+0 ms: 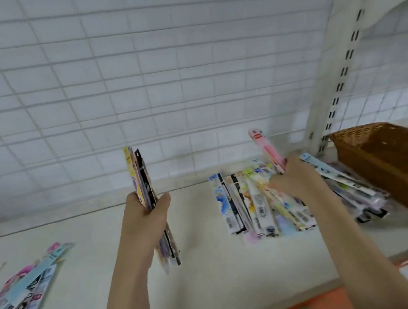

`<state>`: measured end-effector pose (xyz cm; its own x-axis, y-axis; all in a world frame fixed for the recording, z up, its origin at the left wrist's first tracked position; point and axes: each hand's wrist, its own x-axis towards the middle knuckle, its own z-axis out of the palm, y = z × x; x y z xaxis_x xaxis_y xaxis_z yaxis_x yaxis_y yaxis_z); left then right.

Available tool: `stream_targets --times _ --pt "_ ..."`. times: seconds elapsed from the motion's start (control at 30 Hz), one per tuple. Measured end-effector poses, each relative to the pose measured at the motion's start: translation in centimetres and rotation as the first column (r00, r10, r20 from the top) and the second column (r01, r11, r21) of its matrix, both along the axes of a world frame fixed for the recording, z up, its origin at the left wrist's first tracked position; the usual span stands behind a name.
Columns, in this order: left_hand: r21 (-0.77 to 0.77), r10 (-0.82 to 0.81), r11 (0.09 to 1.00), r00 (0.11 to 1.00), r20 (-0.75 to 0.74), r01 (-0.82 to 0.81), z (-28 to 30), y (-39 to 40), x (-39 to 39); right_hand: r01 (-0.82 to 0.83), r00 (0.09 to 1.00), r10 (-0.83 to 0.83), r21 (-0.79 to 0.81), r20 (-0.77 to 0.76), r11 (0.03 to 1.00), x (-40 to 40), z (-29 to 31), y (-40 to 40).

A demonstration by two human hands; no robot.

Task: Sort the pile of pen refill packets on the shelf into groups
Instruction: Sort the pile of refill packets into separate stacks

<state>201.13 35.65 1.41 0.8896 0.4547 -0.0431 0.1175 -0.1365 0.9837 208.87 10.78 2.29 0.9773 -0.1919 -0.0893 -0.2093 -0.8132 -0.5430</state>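
Centrally, the left hand (145, 213) grips an upright bundle of refill packets (149, 198). Further right, the right hand (293, 178) pinches a pink packet (267, 151), possibly two, above the pile of packets (257, 206) beside a wicker basket (397, 165) on the shelf (210, 268).

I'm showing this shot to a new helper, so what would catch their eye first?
Probably the two raised hands: the left hand grips an upright bundle of packets at centre, and the right hand lifts a pink packet from the colourful pile on the shelf. After that, the brown wicker basket at far right.
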Motion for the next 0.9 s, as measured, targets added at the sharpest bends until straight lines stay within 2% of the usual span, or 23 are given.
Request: stream_targets --times 0.07,0.17,0.37,0.5,0.6,0.67,0.9 --pt "-0.022 -0.05 0.999 0.998 -0.032 0.05 -0.1 -1.8 0.4 -0.001 0.994 -0.007 -0.077 -0.106 0.997 0.3 -0.3 -2.0" --pt "-0.022 -0.115 0.993 0.991 -0.075 0.114 -0.2 -4.4 0.8 -0.017 0.99 0.002 -0.103 -0.142 0.995 0.4 -1.3 -3.6" --pt "0.04 -0.153 0.987 0.982 -0.112 0.158 -0.4 -7.6 1.0 -0.035 0.999 0.032 -0.161 -0.025 0.986 -0.1 -2.1 -4.4" --pt "0.113 -0.078 0.991 0.997 0.014 0.076 0.0 -8.4 0.8 -0.014 0.997 0.029 -0.212 0.067 0.977 -0.9 -2.3 -4.2" --pt "0.184 -0.019 0.983 0.989 0.147 -0.008 -0.5 -8.8 1.0 -0.035 0.989 0.072 -0.26 0.133 0.965 -1.6 -1.9 -4.0" --pt "0.218 0.017 0.974 0.983 0.185 -0.058 -1.5 -9.3 0.9 -0.064 0.975 0.115 -0.258 0.191 0.964 -1.9 -1.9 -3.7" --pt "0.274 0.053 0.959 0.997 0.057 -0.067 -4.5 -9.7 1.0 -0.132 0.936 0.193 -0.215 0.294 0.968 -2.5 -3.2 -2.4"
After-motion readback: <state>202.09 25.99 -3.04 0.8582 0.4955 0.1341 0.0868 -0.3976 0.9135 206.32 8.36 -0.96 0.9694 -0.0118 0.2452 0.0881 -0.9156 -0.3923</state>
